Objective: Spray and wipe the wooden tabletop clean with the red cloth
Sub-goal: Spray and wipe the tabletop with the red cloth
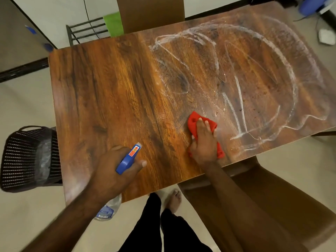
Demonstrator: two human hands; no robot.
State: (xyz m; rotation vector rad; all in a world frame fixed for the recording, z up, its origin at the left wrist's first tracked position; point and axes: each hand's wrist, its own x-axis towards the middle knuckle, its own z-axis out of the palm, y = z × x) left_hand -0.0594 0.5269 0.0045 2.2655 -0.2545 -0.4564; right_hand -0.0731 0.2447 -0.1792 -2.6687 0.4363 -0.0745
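Tabletop (109, 88): rectangular, glossy wood-grain, dark knots and long streaks running toward the far edge. The left half looks dry. The right half carries a film of white foamy residue (240, 99) drawn in broad loops and a few straight streaks, with small reddish specks scattered inside the loops. Cloth (195, 122): red, soft, crumpled into a wad, lying on the wood near the front edge at the left margin of the wet zone. Right hand (204, 142) lies palm down on it with fingers nearly straight, pressing it to the surface; red folds show past the fingertips and at the wrist. Left hand (112, 170) is wrapped around the neck of the bottle (129, 159), its blue plastic trigger head with a red label pointing out over the dry wood; the clear body hangs below the table edge. Index finger position on the trigger cannot be told. Dark perforated plastic basket (21, 157) stands on the floor to the left. Brown chair (151, 13) at the far side.
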